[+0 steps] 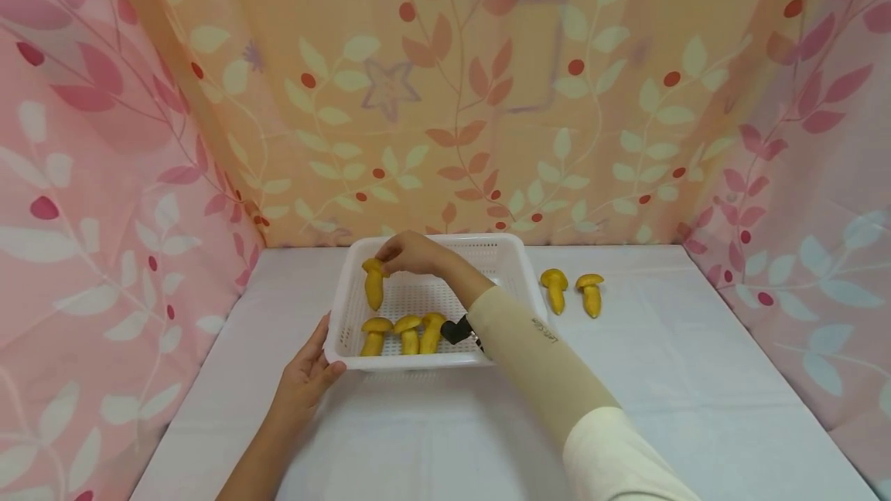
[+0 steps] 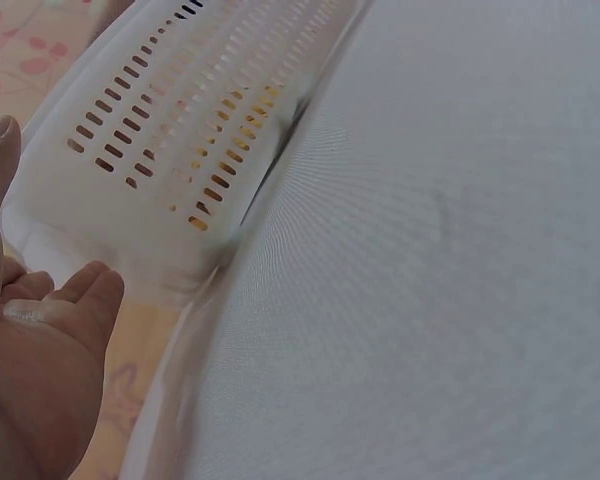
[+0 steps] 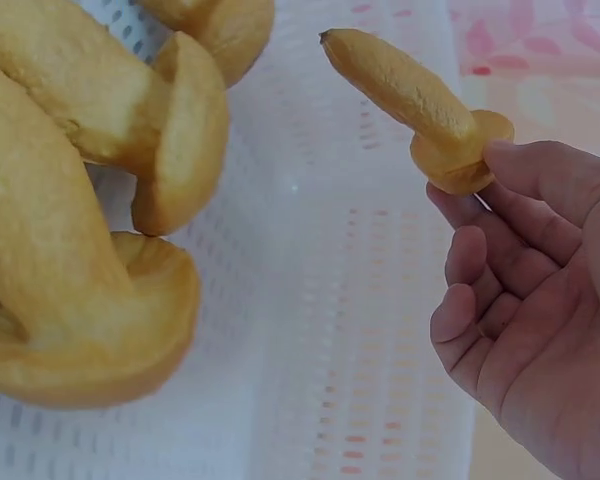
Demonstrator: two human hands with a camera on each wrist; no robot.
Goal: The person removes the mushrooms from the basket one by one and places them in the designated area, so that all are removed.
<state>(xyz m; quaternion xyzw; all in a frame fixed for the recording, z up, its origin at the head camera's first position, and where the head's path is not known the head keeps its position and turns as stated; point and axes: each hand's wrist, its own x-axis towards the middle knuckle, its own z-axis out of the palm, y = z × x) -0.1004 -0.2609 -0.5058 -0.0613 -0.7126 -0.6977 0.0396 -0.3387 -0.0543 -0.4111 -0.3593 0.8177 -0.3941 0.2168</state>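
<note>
My right hand (image 1: pixel 415 253) pinches a yellow mushroom (image 1: pixel 374 290) by its cap, over the left part of a white plastic basket (image 1: pixel 437 362). In the right wrist view, thumb and fingertips of that hand (image 3: pixel 540 270) meet on the cap, and the stem of the mushroom (image 3: pixel 400 85) points away from the palm. Three more mushrooms (image 1: pixel 409 335) lie side by side along the basket's front wall, stems toward me. My left hand (image 1: pixel 306 377) holds the basket's front left corner, thumb at the front and fingers along the left side; part of those fingers is hidden in the head view.
Two mushrooms (image 1: pixel 554 288) lie apart on the white tablecloth (image 1: pixel 668 362), right of the basket. Flowered cloth (image 1: pixel 459 99) hangs behind the table and on both sides. My right forearm crosses the basket's right part, with a dark wrist device (image 1: pixel 457 329) beneath it.
</note>
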